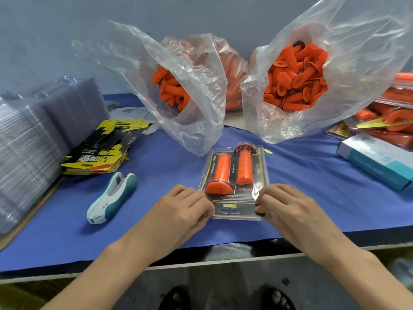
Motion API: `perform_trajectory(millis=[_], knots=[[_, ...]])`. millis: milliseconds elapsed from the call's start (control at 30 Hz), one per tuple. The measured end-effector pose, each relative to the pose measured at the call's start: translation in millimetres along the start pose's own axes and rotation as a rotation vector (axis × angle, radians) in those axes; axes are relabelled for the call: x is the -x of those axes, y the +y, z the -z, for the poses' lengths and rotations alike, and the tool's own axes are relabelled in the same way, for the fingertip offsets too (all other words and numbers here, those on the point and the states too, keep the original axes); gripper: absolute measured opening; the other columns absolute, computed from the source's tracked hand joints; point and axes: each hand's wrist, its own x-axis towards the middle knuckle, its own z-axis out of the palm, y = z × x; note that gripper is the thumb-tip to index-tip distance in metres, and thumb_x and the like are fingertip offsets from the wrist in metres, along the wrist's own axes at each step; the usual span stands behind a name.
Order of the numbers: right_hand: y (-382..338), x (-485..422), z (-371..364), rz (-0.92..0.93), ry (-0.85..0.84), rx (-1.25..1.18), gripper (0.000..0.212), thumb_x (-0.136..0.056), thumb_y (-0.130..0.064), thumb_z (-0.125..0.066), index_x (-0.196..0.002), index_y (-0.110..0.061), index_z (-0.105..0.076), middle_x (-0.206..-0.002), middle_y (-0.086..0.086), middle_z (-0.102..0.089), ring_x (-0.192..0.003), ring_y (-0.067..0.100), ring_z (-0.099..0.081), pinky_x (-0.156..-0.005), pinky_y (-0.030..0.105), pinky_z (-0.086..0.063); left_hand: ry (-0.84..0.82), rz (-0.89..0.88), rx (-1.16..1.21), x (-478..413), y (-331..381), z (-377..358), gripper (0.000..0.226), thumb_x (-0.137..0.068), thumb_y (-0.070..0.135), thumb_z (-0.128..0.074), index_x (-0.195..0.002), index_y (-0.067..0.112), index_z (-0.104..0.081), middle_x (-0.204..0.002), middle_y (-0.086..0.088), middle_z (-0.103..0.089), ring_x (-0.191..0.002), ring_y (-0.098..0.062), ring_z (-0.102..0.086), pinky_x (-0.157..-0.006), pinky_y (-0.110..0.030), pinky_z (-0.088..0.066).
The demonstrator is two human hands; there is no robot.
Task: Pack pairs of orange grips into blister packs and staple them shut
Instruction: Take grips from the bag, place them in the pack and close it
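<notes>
A clear blister pack [234, 206] lies flat on the blue table cover, with two orange grips [230, 171] side by side inside it over a black and yellow card. My left hand [185, 209] pinches the pack's near left edge with curled fingers. My right hand [283, 206] pinches the near right edge the same way. A white and teal stapler [111, 195] lies on the cover to the left of my left hand, untouched.
Two open plastic bags of loose orange grips [172, 90] [295, 79] stand behind the pack. Stacks of empty clear blisters [33, 135] and black-yellow cards [100, 151] sit at left. Finished packs [388, 115] and a pale blue box [377, 159] are at right. The table edge [223, 260] runs near me.
</notes>
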Motion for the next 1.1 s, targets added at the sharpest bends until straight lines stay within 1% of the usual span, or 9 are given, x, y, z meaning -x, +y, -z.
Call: perform_trajectory(millis=[100, 167, 333, 533, 633, 733, 800, 1000, 1100], knots=[[-7, -1, 3, -0.004, -0.011, 0.097, 0.018, -0.082, -0.008, -0.071, -0.083, -0.019, -0.058, -0.091, -0.004, -0.060, -0.086, 0.023, -0.061, -0.089, 0.034, -0.045, -0.002, -0.023, -0.052, -8, 16, -3, 0.019, -0.097, 0.012, -0.052, -0.080, 0.016, -0.060, -0.075, 0.001, -0.053, -0.065, -0.022, -0.048, -0.064, -0.035, -0.046], [-23, -3, -1, 0.044, -0.003, 0.102, 0.010, -0.089, -0.019, -0.062, -0.082, -0.021, -0.055, -0.088, -0.005, -0.058, -0.082, 0.021, -0.058, -0.084, 0.036, -0.047, -0.054, -0.037, -0.070, -10, 27, -5, 0.011, -0.091, 0.010, -0.060, -0.083, 0.018, -0.059, -0.077, 0.001, -0.052, -0.067, -0.021, -0.047, -0.064, -0.032, -0.042], [-36, -6, -3, 0.059, -0.043, -0.002, 0.017, -0.090, -0.022, -0.070, -0.083, -0.022, -0.054, -0.083, -0.008, -0.051, -0.074, 0.016, -0.050, -0.071, 0.028, -0.045, -0.091, -0.002, -0.018, -10, 46, -4, 0.009, -0.095, 0.014, -0.058, -0.088, 0.017, -0.060, -0.080, 0.001, -0.052, -0.070, -0.020, -0.047, -0.065, -0.031, -0.042], [-18, 4, 4, 0.075, -0.124, -0.189, 0.017, -0.099, -0.029, -0.053, -0.086, -0.020, -0.058, -0.093, -0.009, -0.055, -0.082, 0.016, -0.052, -0.072, 0.027, -0.044, -0.133, -0.127, 0.076, -12, 32, 1, 0.014, -0.096, 0.016, -0.056, -0.083, 0.016, -0.061, -0.085, 0.002, -0.058, -0.073, -0.019, -0.050, -0.070, -0.028, -0.045], [-5, 3, 5, 0.031, -0.068, -0.194, 0.020, -0.099, -0.029, -0.049, -0.085, -0.020, -0.061, -0.095, -0.008, -0.057, -0.087, 0.016, -0.054, -0.082, 0.027, -0.043, -0.147, -0.142, 0.129, -15, 24, -4, 0.012, -0.096, 0.013, -0.059, -0.084, 0.015, -0.059, -0.089, 0.001, -0.058, -0.074, -0.020, -0.050, -0.070, -0.029, -0.045], [-4, -2, -1, 0.021, 0.013, -0.038, 0.004, -0.093, -0.019, -0.062, -0.089, -0.020, -0.063, -0.104, -0.005, -0.061, -0.098, 0.021, -0.058, -0.095, 0.028, -0.039, -0.111, -0.122, 0.107, -21, 22, -13, 0.013, -0.098, 0.011, -0.058, -0.086, 0.014, -0.059, -0.087, 0.000, -0.056, -0.073, -0.021, -0.047, -0.071, -0.033, -0.048], [-11, -5, -7, 0.037, 0.035, 0.007, 0.005, -0.093, -0.027, -0.064, -0.094, -0.023, -0.066, -0.107, -0.006, -0.062, -0.100, 0.019, -0.058, -0.098, 0.032, -0.042, -0.079, -0.115, 0.095, -24, 21, -17, 0.011, -0.098, 0.010, -0.059, -0.088, 0.014, -0.060, -0.087, 0.000, -0.055, -0.073, -0.021, -0.048, -0.070, -0.033, -0.047], [-18, -7, -11, 0.060, 0.035, 0.058, 0.011, -0.091, -0.019, -0.071, -0.086, -0.021, -0.061, -0.089, -0.005, -0.060, -0.077, 0.023, -0.055, -0.070, 0.035, -0.050, 0.030, -0.104, 0.070, -28, 21, -21, 0.011, -0.096, 0.011, -0.063, -0.085, 0.013, -0.062, -0.082, 0.000, -0.059, -0.068, -0.022, -0.051, -0.072, -0.029, -0.046], [-13, -4, -7, 0.053, -0.023, 0.036, 0.020, -0.083, -0.009, -0.077, -0.087, -0.022, -0.061, -0.089, -0.007, -0.059, -0.077, 0.020, -0.051, -0.066, 0.030, -0.048, 0.040, -0.081, 0.079, -25, 17, -21, 0.019, -0.101, 0.017, -0.057, -0.084, 0.012, -0.065, -0.083, 0.001, -0.061, -0.070, -0.021, -0.053, -0.065, -0.035, -0.049]])
